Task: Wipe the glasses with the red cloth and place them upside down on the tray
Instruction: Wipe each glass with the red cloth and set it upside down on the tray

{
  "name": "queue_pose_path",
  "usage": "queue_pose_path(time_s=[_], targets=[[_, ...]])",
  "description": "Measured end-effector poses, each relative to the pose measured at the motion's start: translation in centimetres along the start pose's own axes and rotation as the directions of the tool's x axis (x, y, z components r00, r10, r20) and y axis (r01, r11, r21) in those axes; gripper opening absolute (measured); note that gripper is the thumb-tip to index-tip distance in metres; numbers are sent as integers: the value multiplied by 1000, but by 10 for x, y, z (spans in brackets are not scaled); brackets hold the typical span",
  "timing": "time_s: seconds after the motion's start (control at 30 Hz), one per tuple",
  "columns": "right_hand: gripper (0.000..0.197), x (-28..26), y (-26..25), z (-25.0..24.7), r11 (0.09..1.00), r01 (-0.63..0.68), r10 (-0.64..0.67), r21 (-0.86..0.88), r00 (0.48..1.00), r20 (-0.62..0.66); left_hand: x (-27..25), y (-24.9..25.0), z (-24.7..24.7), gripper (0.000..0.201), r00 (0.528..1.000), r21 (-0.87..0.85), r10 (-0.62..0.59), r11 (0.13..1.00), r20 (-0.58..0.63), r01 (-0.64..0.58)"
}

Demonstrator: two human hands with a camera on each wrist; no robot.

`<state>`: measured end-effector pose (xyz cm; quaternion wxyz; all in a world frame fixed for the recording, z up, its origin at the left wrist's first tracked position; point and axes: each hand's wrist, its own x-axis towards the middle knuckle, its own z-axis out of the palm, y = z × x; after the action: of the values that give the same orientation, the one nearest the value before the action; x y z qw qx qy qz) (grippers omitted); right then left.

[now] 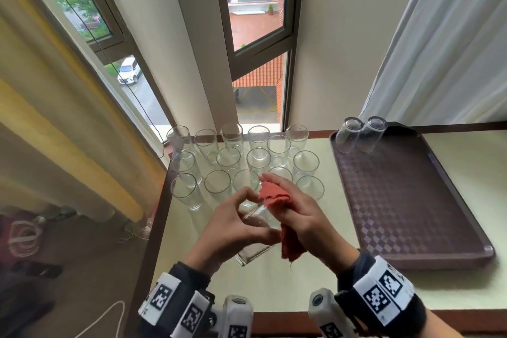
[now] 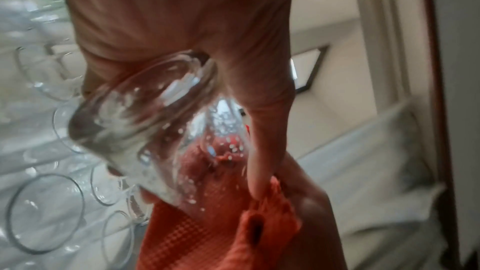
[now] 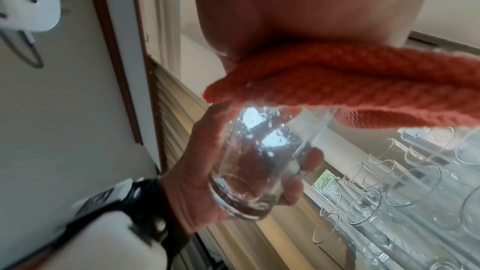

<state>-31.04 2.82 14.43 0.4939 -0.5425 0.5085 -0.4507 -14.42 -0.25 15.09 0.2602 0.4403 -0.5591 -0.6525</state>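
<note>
Cream wall [image 1: 329, 35], daylit windows [image 1: 255, 22] — yellow curtain [image 1: 55, 118] left, white right.

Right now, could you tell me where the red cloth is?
In the head view, the red cloth is in the right hand, pressed on the glass held by the left hand.

No words, brand names, numbers or signs can be read anywhere in these views. The only printed marks are black-and-white square code patterns on the white blocks of the black wrist straps [image 1: 384, 292], worn on both forearms, and these carry no letters or digits. The clear drinking glasses [image 1: 241, 162] on the pale tabletop, the brown checker-textured plastic tray [image 1: 406, 200] and the red waffle-weave cloth [image 1: 274, 195] bear no label that shows. The white car [image 1: 129, 70] outside the window is too small to show a plate.
</note>
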Motion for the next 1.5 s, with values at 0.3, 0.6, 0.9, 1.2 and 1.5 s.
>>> queue_pose_path(time_s=[0.3, 0.6, 0.9, 1.2, 1.5], targets=[[40, 9, 3, 8, 956, -160, 173, 247, 985, -29, 3, 7, 6, 53, 975, 501, 214, 851, -59, -157], [32, 12, -6, -1, 991, 73, -67, 109, 996, -54, 16, 12, 1, 68, 985, 212, 167, 962, 35, -171], [22, 20, -4, 13, 961, -124, 152, 246, 983, -99, 8, 19, -8, 56, 967, 389, 253, 894, -28, -223], [34, 13, -2, 24, 928, 336, -361, -161, 918, -163, -2, 24, -25, 62, 988, 192, 151, 969, 39, -155], [25, 18, -5, 27, 978, 176, -193, -116, 968, -158, -6, 20, -20, 52, 971, 403, 209, 903, -115, -147]])
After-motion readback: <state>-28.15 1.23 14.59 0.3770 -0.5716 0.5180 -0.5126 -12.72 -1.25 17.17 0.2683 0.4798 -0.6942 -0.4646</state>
